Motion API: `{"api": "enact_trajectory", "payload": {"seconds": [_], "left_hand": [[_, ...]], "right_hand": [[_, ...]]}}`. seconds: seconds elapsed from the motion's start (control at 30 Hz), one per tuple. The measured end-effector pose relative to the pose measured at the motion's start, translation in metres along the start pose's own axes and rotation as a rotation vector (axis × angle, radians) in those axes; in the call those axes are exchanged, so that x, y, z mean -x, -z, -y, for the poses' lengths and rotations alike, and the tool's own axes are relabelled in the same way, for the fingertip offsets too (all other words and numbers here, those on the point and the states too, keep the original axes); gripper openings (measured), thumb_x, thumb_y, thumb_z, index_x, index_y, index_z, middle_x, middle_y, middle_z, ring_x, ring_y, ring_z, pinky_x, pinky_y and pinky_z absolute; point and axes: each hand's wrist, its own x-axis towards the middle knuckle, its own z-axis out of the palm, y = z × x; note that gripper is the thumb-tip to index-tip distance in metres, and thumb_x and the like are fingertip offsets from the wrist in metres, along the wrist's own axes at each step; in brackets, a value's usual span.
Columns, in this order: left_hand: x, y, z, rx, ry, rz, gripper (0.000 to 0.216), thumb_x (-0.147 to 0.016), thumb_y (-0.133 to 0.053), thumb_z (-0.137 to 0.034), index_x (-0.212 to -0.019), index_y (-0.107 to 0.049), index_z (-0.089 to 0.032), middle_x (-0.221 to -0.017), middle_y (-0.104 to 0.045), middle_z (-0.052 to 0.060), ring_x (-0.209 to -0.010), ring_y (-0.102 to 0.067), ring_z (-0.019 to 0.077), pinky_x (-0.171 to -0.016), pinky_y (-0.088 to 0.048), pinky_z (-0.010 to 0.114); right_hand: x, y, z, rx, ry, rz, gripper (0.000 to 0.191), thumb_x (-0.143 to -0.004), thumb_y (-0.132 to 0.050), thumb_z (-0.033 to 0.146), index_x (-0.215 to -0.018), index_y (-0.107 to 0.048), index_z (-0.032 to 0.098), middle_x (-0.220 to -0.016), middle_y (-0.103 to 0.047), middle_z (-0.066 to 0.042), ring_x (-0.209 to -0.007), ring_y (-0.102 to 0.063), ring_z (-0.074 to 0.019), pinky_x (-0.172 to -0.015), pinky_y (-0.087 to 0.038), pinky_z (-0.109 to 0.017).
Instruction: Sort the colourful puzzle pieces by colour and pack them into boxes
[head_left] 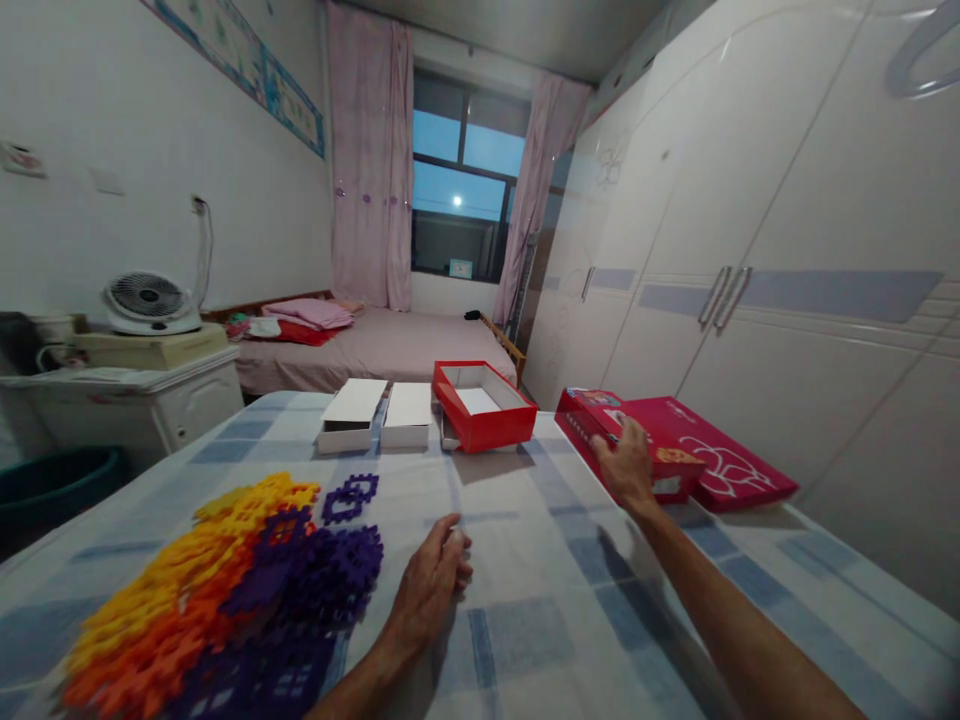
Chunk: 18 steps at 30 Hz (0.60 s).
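My left hand (431, 578) rests low over the checked tablecloth, fingers loosely bent and nothing visible in them. Just left of it lies a heap of plastic building pieces: yellow ones (165, 570), orange ones (150, 650) and dark purple ones (322, 580). A few purple pieces (350, 498) sit apart at the heap's far edge. My right hand (626, 462) reaches out over a red box (581, 425), fingers spread against its top. Whether they press on it cannot be seen. Beside that box, on its right, lies a flat crimson box (720, 455) with white line drawing.
Two white boxes (352, 402) (406, 415) and an open red box lid or tray (495, 430) stand along the table's far edge. Beyond are a bed (405, 340) and a window. A wardrobe (750, 220) lines the right; a fan (150, 300) stands on a cabinet at left.
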Motion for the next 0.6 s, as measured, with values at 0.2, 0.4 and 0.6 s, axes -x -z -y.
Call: {"api": "enact_trajectory", "payload": {"seconds": [0.2,0.4,0.6], "left_hand": [[0.001,0.001,0.000,0.002,0.000,-0.016,0.057,-0.078,-0.048,-0.060,-0.116,-0.052,-0.017,-0.095,-0.063,0.007,-0.067,-0.059,0.0144,-0.061,-0.046,0.027],[0.001,0.001,-0.002,-0.040,0.016,0.002,0.055,-0.082,-0.045,-0.058,-0.118,-0.050,-0.017,-0.094,-0.062,0.007,-0.070,-0.059,0.0155,-0.063,-0.046,0.029],[0.004,0.001,-0.003,-0.042,0.020,0.004,0.056,-0.083,-0.043,-0.058,-0.120,-0.048,-0.017,-0.095,-0.061,0.007,-0.072,-0.059,0.0155,-0.063,-0.045,0.028]], "right_hand": [[-0.041,0.044,-0.075,0.361,-0.243,0.174,0.057,-0.082,-0.042,0.042,-0.130,-0.048,0.012,-0.134,-0.046,-0.020,-0.124,-0.040,-0.0357,-0.096,-0.034,-0.053],[-0.051,0.038,-0.070,0.359,-0.051,0.409,0.047,-0.082,-0.047,0.041,-0.117,-0.062,0.013,-0.123,-0.059,-0.015,-0.117,-0.049,-0.0293,-0.097,-0.035,-0.042],[-0.066,0.035,-0.053,0.329,0.016,0.449,0.048,-0.075,-0.057,0.047,-0.110,-0.067,0.015,-0.108,-0.066,-0.015,-0.102,-0.059,-0.0303,-0.084,-0.044,-0.040]]}}
